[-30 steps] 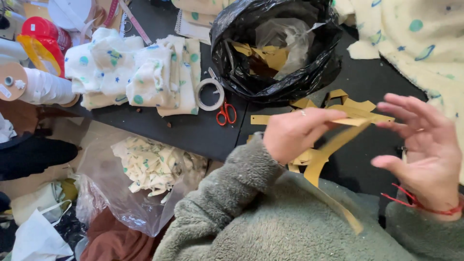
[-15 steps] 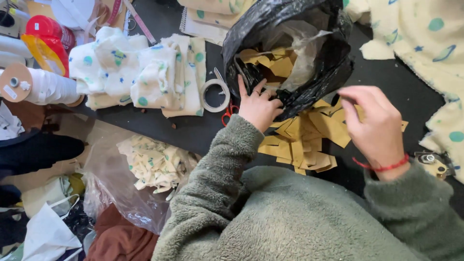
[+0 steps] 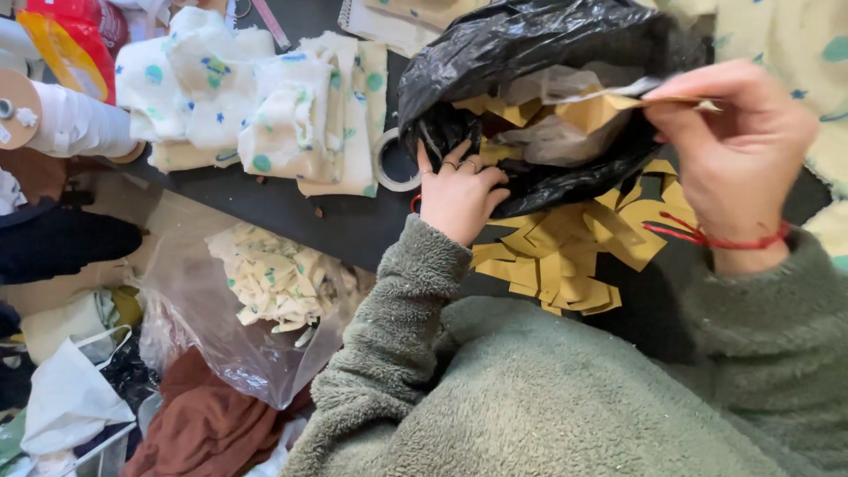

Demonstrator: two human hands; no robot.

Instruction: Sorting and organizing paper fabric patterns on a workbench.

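Note:
A black plastic bag (image 3: 530, 53) lies open on the dark table (image 3: 300, 212), with yellow-brown paper scraps and clear film inside it. My left hand (image 3: 459, 190) grips the bag's near rim with rings on its fingers. My right hand (image 3: 733, 150), a red string at its wrist, pinches a strip of yellow-brown paper (image 3: 609, 102) at the bag's mouth. A pile of the same paper scraps (image 3: 565, 252) lies on the table just below the bag, between my two green fleece sleeves.
Folded cream fabric with teal dots (image 3: 265, 106) and a tape roll (image 3: 389, 163) lie left of the bag. Red scissor handles (image 3: 414, 202) peek out by my left hand. A clear bag of fabric scraps (image 3: 265, 291) hangs below the table edge. A thread cone (image 3: 62, 119) sits far left.
My right hand has lifted from the scrap pile to the bag's mouth with a paper strip. My left hand moved onto the bag's rim. The view has shifted closer.

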